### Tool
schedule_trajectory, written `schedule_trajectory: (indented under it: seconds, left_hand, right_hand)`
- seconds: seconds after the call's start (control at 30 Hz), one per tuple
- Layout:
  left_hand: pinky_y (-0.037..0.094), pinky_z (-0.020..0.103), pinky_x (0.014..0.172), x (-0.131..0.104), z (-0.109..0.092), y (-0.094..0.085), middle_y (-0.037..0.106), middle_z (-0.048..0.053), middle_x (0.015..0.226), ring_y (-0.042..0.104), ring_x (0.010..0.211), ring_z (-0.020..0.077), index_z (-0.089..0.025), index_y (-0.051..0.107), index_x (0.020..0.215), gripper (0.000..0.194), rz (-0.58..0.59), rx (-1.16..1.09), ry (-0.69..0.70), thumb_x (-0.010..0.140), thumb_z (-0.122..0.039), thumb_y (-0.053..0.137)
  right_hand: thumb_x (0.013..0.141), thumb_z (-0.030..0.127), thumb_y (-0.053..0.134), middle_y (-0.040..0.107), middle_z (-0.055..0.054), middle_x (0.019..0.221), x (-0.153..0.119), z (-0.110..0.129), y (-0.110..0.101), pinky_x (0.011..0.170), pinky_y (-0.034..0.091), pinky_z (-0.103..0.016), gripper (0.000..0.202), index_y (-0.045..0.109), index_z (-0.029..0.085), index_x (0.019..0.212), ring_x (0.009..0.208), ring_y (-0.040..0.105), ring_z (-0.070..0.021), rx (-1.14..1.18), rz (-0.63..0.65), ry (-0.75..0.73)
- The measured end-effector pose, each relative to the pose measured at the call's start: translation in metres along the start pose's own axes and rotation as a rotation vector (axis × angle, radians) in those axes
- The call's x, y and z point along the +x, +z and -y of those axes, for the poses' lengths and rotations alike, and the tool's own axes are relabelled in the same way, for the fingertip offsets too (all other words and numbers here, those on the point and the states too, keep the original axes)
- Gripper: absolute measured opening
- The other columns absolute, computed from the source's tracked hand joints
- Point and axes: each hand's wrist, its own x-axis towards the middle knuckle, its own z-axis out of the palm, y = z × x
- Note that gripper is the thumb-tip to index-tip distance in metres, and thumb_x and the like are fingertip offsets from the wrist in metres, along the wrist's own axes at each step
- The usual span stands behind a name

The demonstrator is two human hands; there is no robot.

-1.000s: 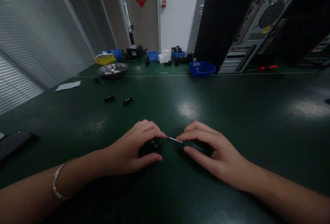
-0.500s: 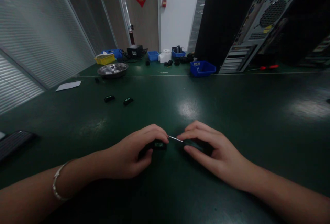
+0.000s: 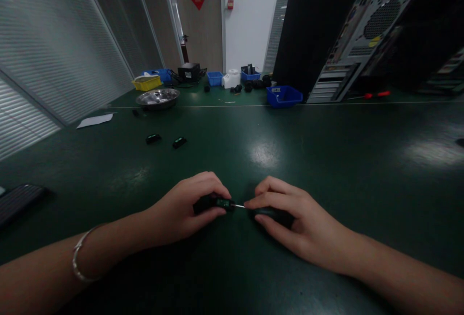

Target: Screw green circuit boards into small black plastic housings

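Observation:
My left hand (image 3: 192, 206) is closed on a small black module (image 3: 224, 203) with a greenish face, pinched between thumb and fingers just above the table. In my right hand (image 3: 295, 213) is a screwdriver (image 3: 273, 215) with a dark handle, gripped by thumb and fingers. Its thin metal shaft points left, and the tip meets the module's right end. Whether it sits in a screw or slot is too small to tell. Two similar black modules, one at the left (image 3: 153, 138) and one beside it (image 3: 179, 142), lie farther back on the table.
Behind them on the green table (image 3: 326, 160) stand a metal bowl (image 3: 158, 98), a yellow basket (image 3: 147, 82) and a blue bin (image 3: 284, 96). A keyboard (image 3: 21, 204) lies at the left edge. A computer case (image 3: 319, 35) rises at the back right.
The screwdriver has swung down and left, and its tip now meets the module's end. My left thumb has come up against the module's near side.

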Motion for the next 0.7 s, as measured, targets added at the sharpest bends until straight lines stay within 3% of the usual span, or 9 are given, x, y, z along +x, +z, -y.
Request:
schedule_trajectory:
  seconds: [0.47, 0.7]
  left_hand:
    - [0.049, 0.030, 0.081, -0.0003, -0.0005, 0.0028, 0.064, 0.006, 0.101, 0.061, 0.092, 0.0183, -0.019, 0.063, 0.112, 0.021, -0.009, -0.043, 0.028, 0.091, -0.016, 0.064]
    - [0.049, 0.031, 0.082, -0.0004, -0.0026, 0.0075, 0.065, 0.006, 0.102, 0.061, 0.095, 0.0196, -0.019, 0.062, 0.112, 0.024, -0.077, 0.147, 0.100, 0.089, -0.011, 0.062]
  right_hand:
    - [0.089, 0.007, 0.057, 0.058, -0.005, 0.101, 0.0012, 0.0014, -0.0013, 0.078, 0.052, -0.032, 0.025, 0.067, 0.022, 0.107, 0.090, 0.060, -0.0182, 0.043, 0.010, -0.038]
    - [0.089, 0.007, 0.056, 0.057, -0.005, 0.102, -0.0010, 0.0006, 0.0003, 0.080, 0.050, -0.033, 0.025, 0.066, 0.020, 0.107, 0.092, 0.059, -0.0186, -0.021, 0.019, -0.032]
